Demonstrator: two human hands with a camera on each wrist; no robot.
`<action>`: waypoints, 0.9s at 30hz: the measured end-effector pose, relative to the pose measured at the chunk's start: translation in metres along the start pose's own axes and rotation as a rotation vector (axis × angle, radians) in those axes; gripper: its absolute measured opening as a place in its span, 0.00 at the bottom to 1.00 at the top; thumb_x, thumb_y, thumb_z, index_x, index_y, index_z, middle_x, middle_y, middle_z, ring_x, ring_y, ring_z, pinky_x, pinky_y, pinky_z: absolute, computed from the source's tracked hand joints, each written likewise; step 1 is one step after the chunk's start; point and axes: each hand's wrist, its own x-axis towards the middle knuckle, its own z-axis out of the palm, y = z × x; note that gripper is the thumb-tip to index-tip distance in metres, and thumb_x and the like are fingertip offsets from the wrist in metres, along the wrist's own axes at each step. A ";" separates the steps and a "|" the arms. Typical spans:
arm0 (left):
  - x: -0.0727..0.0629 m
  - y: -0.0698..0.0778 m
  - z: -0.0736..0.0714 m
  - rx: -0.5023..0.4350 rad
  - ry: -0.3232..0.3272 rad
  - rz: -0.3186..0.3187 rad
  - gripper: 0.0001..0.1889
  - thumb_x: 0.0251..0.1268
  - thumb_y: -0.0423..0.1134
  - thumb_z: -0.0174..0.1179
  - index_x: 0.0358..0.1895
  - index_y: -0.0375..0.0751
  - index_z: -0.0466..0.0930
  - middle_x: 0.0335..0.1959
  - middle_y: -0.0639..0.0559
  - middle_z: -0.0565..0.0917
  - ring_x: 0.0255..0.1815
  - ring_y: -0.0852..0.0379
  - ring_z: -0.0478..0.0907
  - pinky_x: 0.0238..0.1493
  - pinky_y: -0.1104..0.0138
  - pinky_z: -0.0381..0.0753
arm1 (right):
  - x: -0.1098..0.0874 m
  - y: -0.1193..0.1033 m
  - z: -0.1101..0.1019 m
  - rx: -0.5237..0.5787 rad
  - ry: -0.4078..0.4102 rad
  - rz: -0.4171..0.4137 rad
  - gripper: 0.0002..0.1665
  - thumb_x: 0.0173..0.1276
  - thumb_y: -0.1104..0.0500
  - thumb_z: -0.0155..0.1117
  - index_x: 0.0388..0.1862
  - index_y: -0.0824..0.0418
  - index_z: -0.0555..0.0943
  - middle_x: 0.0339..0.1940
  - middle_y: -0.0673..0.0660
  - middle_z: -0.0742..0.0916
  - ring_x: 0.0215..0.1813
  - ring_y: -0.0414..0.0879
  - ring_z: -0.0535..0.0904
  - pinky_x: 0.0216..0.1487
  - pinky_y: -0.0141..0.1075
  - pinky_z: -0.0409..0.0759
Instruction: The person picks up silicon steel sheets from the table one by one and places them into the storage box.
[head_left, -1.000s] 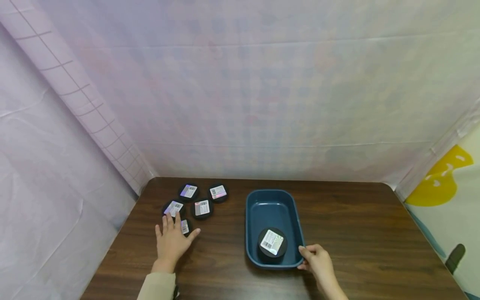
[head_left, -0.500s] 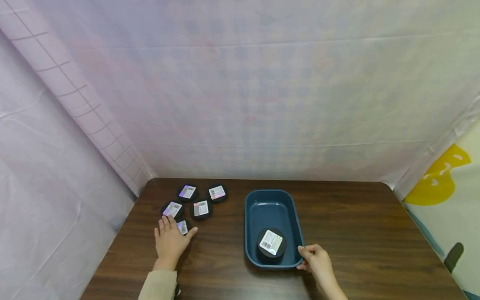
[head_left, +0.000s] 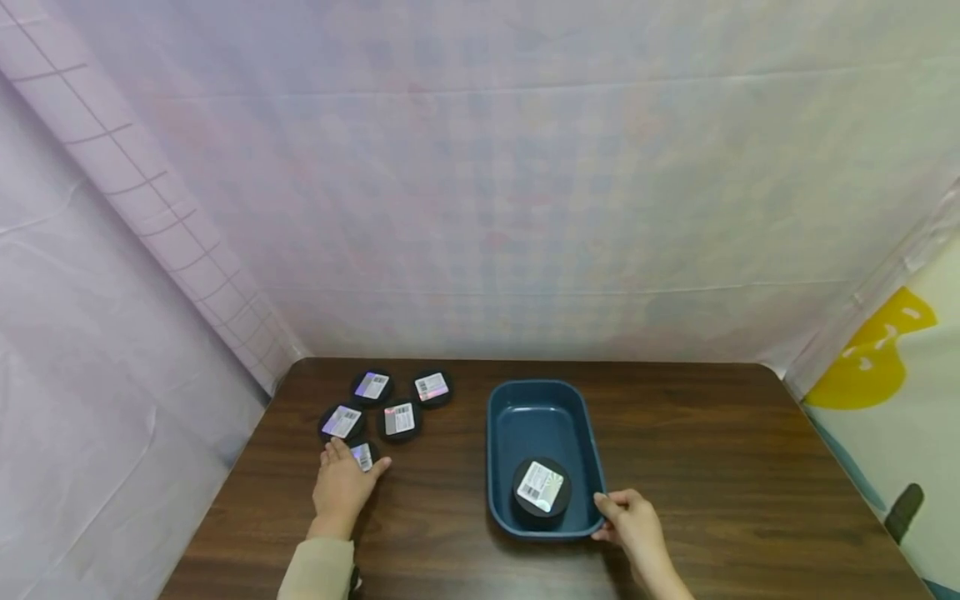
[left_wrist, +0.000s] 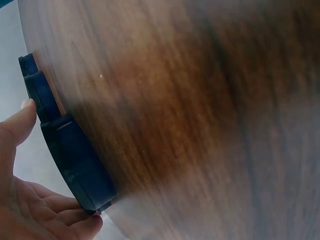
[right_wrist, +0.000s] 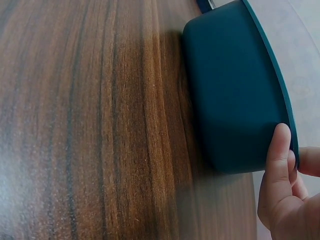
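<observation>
Over the nearest of several round black containers with barcode labels stands my left hand (head_left: 341, 487). Its fingers bend down at the left side of this container (head_left: 363, 456), and its thumb is spread to the right. In the left wrist view, fingertips (left_wrist: 95, 222) reach one end of the dark container (left_wrist: 80, 162), while the thumb stays raised near its other end. My right hand (head_left: 633, 525) pinches the near right corner of a blue rectangular tray (head_left: 525, 433) between thumb and fingers. One labelled round black container (head_left: 540, 492) sits inside the tray's near end.
Beyond my left hand lie more round black containers: one at left (head_left: 342, 422), one in the middle (head_left: 399, 419), and two farther back (head_left: 372, 387). All rest on a brown wooden table (head_left: 697, 442). Pale hanging sheets enclose its back and sides.
My left hand has drawn back slightly, its fingers bending down off the left container toward the nearest one. The right hand keeps its pinch on the tray. The whole view has drifted slightly.
</observation>
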 end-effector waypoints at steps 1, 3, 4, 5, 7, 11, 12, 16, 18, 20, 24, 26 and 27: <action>0.000 -0.001 0.000 -0.001 0.001 -0.003 0.53 0.55 0.57 0.61 0.63 0.09 0.47 0.62 0.15 0.55 0.64 0.24 0.55 0.62 0.43 0.60 | 0.000 0.000 0.000 0.001 -0.001 0.001 0.14 0.65 0.65 0.58 0.38 0.78 0.68 0.19 0.56 0.72 0.21 0.43 0.72 0.24 0.38 0.82; 0.001 -0.002 0.000 -0.005 0.005 -0.004 0.53 0.55 0.56 0.62 0.62 0.09 0.47 0.61 0.15 0.56 0.64 0.24 0.56 0.62 0.44 0.61 | 0.000 0.001 0.001 0.002 0.000 0.004 0.14 0.65 0.66 0.58 0.38 0.78 0.68 0.19 0.56 0.72 0.21 0.44 0.72 0.24 0.38 0.82; 0.001 -0.003 0.000 -0.007 0.005 -0.005 0.53 0.55 0.56 0.62 0.62 0.09 0.47 0.61 0.15 0.56 0.63 0.24 0.56 0.62 0.44 0.61 | 0.000 0.001 0.001 0.002 -0.001 0.004 0.14 0.65 0.66 0.58 0.38 0.78 0.68 0.19 0.56 0.72 0.21 0.43 0.72 0.23 0.37 0.81; 0.001 -0.003 0.000 -0.006 0.006 -0.001 0.53 0.55 0.55 0.63 0.62 0.08 0.47 0.60 0.15 0.56 0.63 0.24 0.57 0.61 0.44 0.61 | -0.001 0.001 0.001 0.001 -0.001 0.004 0.14 0.65 0.66 0.58 0.38 0.79 0.68 0.19 0.56 0.72 0.21 0.43 0.72 0.23 0.37 0.81; 0.001 -0.005 -0.001 -0.009 0.006 -0.004 0.52 0.54 0.54 0.64 0.62 0.09 0.49 0.60 0.15 0.58 0.62 0.24 0.58 0.60 0.43 0.63 | -0.001 0.000 0.001 0.001 -0.002 0.004 0.14 0.65 0.66 0.58 0.38 0.79 0.68 0.19 0.56 0.72 0.21 0.43 0.72 0.23 0.36 0.81; 0.001 -0.006 -0.004 -0.016 0.024 -0.018 0.52 0.48 0.56 0.67 0.61 0.13 0.56 0.56 0.17 0.66 0.53 0.25 0.69 0.49 0.42 0.71 | -0.001 -0.001 0.002 0.001 -0.003 0.006 0.14 0.65 0.66 0.58 0.38 0.78 0.68 0.19 0.56 0.72 0.21 0.42 0.72 0.23 0.35 0.81; 0.002 -0.007 -0.005 -0.019 0.026 -0.022 0.52 0.46 0.57 0.68 0.61 0.14 0.57 0.55 0.18 0.68 0.51 0.25 0.71 0.46 0.42 0.72 | -0.001 -0.001 0.002 0.001 -0.002 0.007 0.14 0.65 0.66 0.58 0.38 0.78 0.68 0.18 0.55 0.72 0.20 0.42 0.72 0.23 0.35 0.81; 0.003 -0.007 -0.008 -0.016 0.009 -0.026 0.52 0.42 0.60 0.69 0.61 0.18 0.61 0.52 0.22 0.72 0.46 0.26 0.74 0.42 0.42 0.74 | -0.002 -0.002 0.001 0.000 0.001 0.004 0.14 0.65 0.66 0.58 0.38 0.79 0.68 0.19 0.56 0.72 0.20 0.42 0.72 0.23 0.35 0.81; 0.003 -0.007 -0.011 -0.012 -0.006 -0.027 0.53 0.41 0.60 0.69 0.61 0.18 0.62 0.52 0.22 0.73 0.46 0.27 0.74 0.42 0.42 0.74 | -0.003 -0.003 0.001 0.000 0.002 0.002 0.14 0.65 0.66 0.58 0.38 0.79 0.68 0.19 0.56 0.72 0.20 0.42 0.72 0.23 0.35 0.81; 0.004 -0.006 -0.013 -0.006 -0.025 -0.032 0.53 0.40 0.61 0.69 0.60 0.18 0.63 0.49 0.22 0.74 0.44 0.27 0.75 0.40 0.43 0.75 | -0.003 -0.003 0.001 0.000 0.002 0.002 0.14 0.65 0.66 0.58 0.38 0.79 0.68 0.19 0.56 0.72 0.20 0.42 0.72 0.23 0.35 0.81; 0.006 -0.003 -0.017 0.015 -0.081 -0.045 0.52 0.38 0.60 0.70 0.59 0.19 0.64 0.45 0.21 0.75 0.42 0.28 0.76 0.38 0.44 0.76 | -0.002 -0.003 0.001 -0.004 0.001 0.001 0.14 0.65 0.66 0.58 0.38 0.79 0.68 0.19 0.56 0.72 0.21 0.42 0.72 0.23 0.35 0.81; 0.006 -0.002 -0.019 0.031 -0.102 -0.046 0.52 0.37 0.60 0.71 0.58 0.19 0.66 0.44 0.21 0.76 0.41 0.29 0.76 0.36 0.45 0.77 | -0.002 -0.003 0.001 -0.008 0.000 0.000 0.14 0.65 0.66 0.58 0.38 0.79 0.68 0.19 0.56 0.72 0.21 0.42 0.72 0.23 0.35 0.81; 0.006 -0.002 -0.019 0.035 -0.107 -0.044 0.51 0.37 0.60 0.71 0.57 0.19 0.67 0.43 0.21 0.76 0.40 0.30 0.77 0.36 0.45 0.77 | -0.002 -0.003 0.001 -0.010 0.000 0.000 0.14 0.65 0.66 0.58 0.38 0.79 0.68 0.19 0.56 0.72 0.21 0.43 0.72 0.24 0.35 0.81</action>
